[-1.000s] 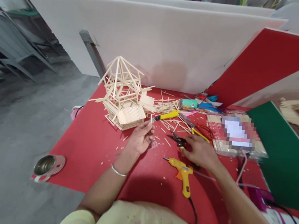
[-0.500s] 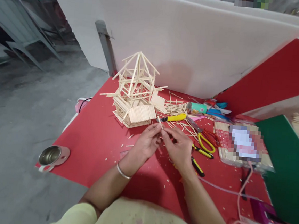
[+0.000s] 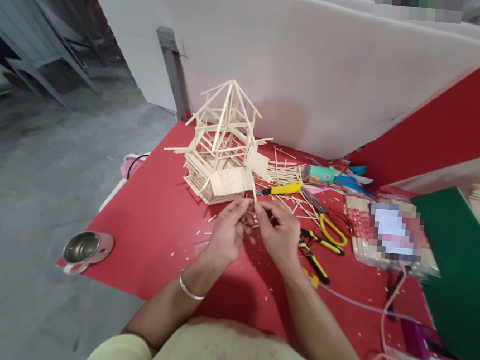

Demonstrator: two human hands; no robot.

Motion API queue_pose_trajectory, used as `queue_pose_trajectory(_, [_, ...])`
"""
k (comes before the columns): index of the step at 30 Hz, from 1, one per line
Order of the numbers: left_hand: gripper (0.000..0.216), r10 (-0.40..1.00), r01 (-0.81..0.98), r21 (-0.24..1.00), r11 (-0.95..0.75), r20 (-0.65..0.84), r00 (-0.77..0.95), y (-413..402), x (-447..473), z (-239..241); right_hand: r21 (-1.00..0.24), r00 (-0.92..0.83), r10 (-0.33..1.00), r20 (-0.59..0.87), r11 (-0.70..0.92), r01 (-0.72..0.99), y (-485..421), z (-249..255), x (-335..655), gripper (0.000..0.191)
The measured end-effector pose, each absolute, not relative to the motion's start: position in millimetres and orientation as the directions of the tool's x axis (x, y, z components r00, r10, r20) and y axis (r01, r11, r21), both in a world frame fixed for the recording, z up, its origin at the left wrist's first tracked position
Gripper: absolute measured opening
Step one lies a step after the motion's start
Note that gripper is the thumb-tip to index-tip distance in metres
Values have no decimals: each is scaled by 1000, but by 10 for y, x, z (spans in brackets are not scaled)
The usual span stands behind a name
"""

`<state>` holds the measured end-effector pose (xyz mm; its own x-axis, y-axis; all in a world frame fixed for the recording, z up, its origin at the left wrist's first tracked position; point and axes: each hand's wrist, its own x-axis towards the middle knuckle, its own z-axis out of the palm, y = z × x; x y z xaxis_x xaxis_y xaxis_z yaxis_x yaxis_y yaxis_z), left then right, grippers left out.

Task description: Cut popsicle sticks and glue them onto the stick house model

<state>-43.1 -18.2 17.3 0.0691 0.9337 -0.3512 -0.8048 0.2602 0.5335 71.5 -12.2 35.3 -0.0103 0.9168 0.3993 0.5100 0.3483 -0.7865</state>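
Wooden stick [image 3: 255,197]: single, thin, short and straight, pale raw wood. Its lower end is pinched where the fingertips of the left hand [image 3: 225,236] and right hand [image 3: 280,237] meet; the upper part stands free above them. Pose: nearly upright, top leaning slightly left. Position: held above the red table [image 3: 152,223], mid-scene, just on the near side of the stick house [image 3: 222,145]. Contact with the house cannot be told.

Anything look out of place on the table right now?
The steel cup sits at the table's near left corner, seemingly partly over the edge. Beside the stick house, loose sticks and offcuts litter the red top.
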Motion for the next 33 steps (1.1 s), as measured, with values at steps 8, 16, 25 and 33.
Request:
queue_pose_trajectory(8, [36,910,-810,532,245,-415,3,-5,-383,126,-627,-46,893,447,350,696,174,313,823,20])
queue_pose_trajectory(16, [33,903,-858,447,254,-427,45,219,-358,115,-626,-63,898,435,351,697,262,312,830,21])
queue_pose_trajectory(25, [34,901,-868,424,259,-430,59,309,-328,133,-635,-92,898,431,374,676,326,278,844,20])
queue_pose_trajectory(33, [33,898,-863,428,270,-435,65,351,-324,129,-643,-100,902,421,374,668,336,266,850,22])
